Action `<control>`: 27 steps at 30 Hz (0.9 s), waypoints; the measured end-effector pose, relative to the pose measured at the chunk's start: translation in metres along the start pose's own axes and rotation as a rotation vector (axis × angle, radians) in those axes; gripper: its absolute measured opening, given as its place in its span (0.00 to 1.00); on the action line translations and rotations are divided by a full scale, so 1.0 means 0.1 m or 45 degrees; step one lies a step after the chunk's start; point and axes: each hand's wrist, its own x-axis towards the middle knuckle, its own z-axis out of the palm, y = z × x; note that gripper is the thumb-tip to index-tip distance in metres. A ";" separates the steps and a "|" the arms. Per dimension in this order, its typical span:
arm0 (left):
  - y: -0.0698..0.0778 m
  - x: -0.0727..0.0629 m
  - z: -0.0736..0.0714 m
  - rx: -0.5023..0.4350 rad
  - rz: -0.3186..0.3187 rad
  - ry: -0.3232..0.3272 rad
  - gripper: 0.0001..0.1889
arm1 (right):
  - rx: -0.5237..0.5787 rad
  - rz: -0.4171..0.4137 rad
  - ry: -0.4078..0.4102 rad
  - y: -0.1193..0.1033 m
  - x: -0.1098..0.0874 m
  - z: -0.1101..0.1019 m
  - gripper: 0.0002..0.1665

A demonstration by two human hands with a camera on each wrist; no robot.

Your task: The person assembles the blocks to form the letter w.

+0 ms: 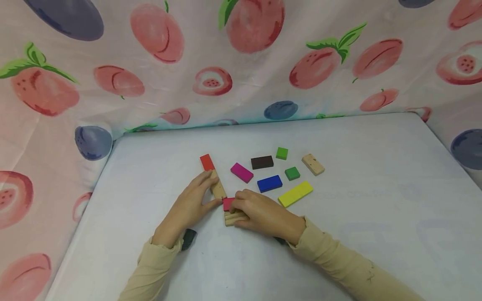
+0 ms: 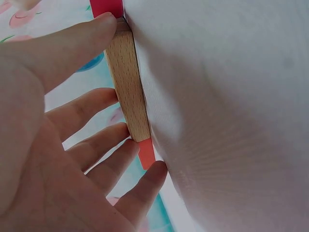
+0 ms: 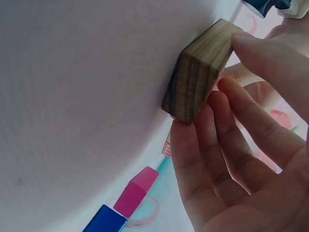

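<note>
The striped block (image 1: 230,220) sat in the pinch of the right hand (image 1: 260,211), between thumb and fingertips. Just beyond it, partly under those fingers, lay a crimson block (image 1: 227,204). Left of that grip, the left hand (image 1: 190,202), fingers spread, touched a plain block (image 1: 219,191); a red block (image 1: 207,162) adjoined its far end.

A striped wooden block (image 1: 231,219) lies alongside a pink-red block (image 1: 227,204), near a plain wooden block (image 1: 219,189).
</note>
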 end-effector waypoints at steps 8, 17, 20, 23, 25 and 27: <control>0.00 -0.01 0.00 -0.002 0.004 0.004 0.33 | 0.013 0.017 -0.015 0.01 -0.02 -0.01 0.18; -0.01 -0.01 0.00 0.004 0.012 0.010 0.33 | 0.017 0.072 -0.066 0.02 -0.03 -0.02 0.22; 0.00 -0.01 0.00 0.000 0.008 0.011 0.33 | 0.024 0.083 -0.079 0.01 -0.03 -0.03 0.22; 0.00 -0.01 0.00 -0.002 0.004 0.010 0.33 | 0.026 0.086 -0.089 0.01 -0.04 -0.04 0.22; 0.00 -0.01 0.00 -0.003 -0.002 0.004 0.34 | 0.032 0.090 -0.096 0.01 -0.04 -0.05 0.23; 0.00 -0.01 0.00 -0.002 -0.007 -0.006 0.35 | 0.042 0.093 -0.102 0.01 -0.05 -0.05 0.23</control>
